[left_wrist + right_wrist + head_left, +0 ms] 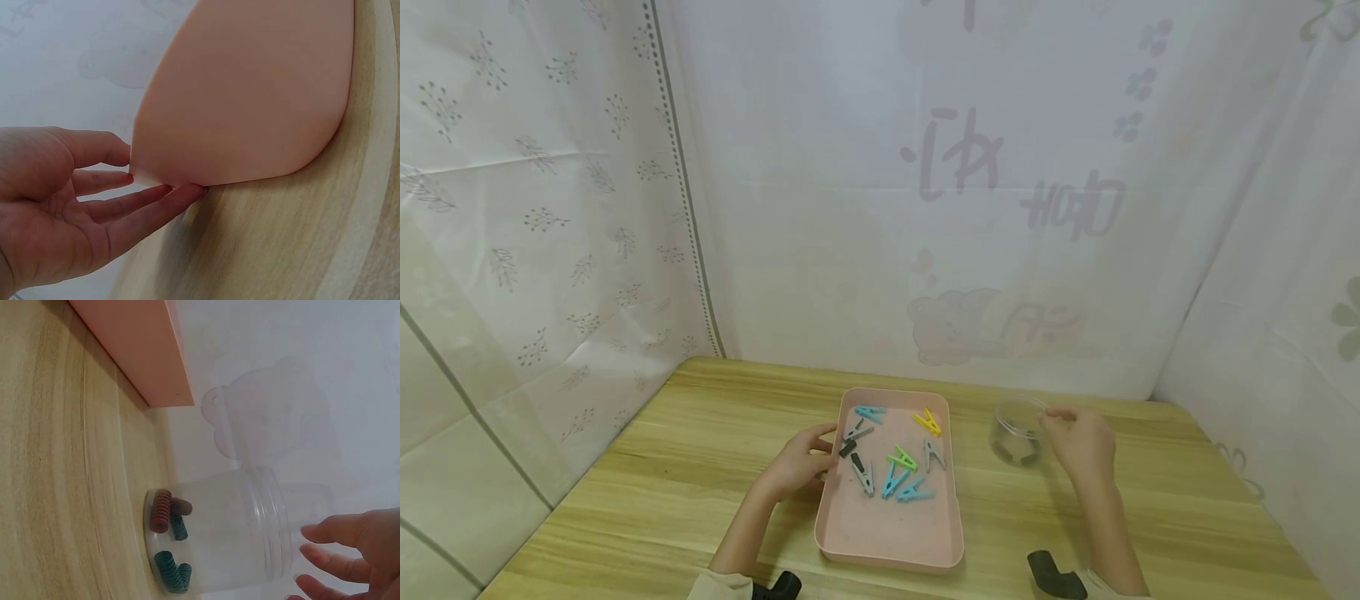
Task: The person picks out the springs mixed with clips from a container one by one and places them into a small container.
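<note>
The left hand (801,467) lies against the left wall of the pink tray (850,533), its fingers (147,200) straight and fanned, tips touching the tray's outer side and corner rather than curling round it; nothing is gripped there. The right hand (1081,446) sits at the mouth of the clear plastic jar (1018,433), fingers (337,532) loosely extended toward the rim — from the wrist view they look just short of it or barely brushing it, and I cannot tell whether there is real contact; certainly they are not wrapped round the jar.

The jar stands upright on the wooden table (662,492), just to the right of the tray and apart from it; at its bottom lie a few small ribbed coils (169,534), one reddish and the others dark teal. Inside the tray, clothes pegs (895,458) are scattered in the far half — blue, yellow, green, grey and a dark one.

What I'd worry about: the jar looks light and its mouth is open, so a careless push high on the rim could tip it and spill the coils across the table; likewise, flat fingers pressing on the tray's side could slide the tray rightward into the jar.
</note>
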Tool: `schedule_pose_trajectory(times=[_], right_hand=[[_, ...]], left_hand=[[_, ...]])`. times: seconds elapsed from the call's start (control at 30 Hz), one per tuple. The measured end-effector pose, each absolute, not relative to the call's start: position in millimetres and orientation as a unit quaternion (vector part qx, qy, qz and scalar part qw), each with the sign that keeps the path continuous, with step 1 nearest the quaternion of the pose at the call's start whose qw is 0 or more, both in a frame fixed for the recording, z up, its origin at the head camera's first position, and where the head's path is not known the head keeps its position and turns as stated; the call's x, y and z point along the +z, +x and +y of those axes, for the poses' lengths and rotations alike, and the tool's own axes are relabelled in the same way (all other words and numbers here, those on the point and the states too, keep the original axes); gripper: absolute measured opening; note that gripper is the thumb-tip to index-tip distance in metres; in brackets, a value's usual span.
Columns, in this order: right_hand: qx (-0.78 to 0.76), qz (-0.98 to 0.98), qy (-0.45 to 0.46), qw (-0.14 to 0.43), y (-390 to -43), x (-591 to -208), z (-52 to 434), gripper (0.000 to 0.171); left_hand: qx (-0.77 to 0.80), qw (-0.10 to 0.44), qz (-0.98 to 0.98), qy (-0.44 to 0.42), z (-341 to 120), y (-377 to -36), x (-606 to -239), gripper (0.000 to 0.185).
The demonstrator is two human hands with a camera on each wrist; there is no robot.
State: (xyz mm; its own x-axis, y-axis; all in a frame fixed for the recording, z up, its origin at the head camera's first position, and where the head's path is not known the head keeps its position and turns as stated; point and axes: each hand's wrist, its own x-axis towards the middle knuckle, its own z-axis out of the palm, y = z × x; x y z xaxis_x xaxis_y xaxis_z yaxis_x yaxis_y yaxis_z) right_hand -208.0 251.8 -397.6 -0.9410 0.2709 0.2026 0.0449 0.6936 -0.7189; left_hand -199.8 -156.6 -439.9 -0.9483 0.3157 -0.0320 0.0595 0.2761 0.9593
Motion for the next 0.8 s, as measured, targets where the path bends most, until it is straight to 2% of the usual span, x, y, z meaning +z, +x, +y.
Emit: schedule_pose_trajectory(times=[0.47,0.8], right_hand=[[0.368,-0.911,-0.071,0.172,-203,-389,245,0.037],[0.370,-0.913,-0.053,0.161,-200,-383,239,0.037]], left_hand=[[0.583,0.102,0.798,0.116,-156,-199,-440,0.062],[0.584,0.101,0.797,0.117,-157,-199,-440,0.062]])
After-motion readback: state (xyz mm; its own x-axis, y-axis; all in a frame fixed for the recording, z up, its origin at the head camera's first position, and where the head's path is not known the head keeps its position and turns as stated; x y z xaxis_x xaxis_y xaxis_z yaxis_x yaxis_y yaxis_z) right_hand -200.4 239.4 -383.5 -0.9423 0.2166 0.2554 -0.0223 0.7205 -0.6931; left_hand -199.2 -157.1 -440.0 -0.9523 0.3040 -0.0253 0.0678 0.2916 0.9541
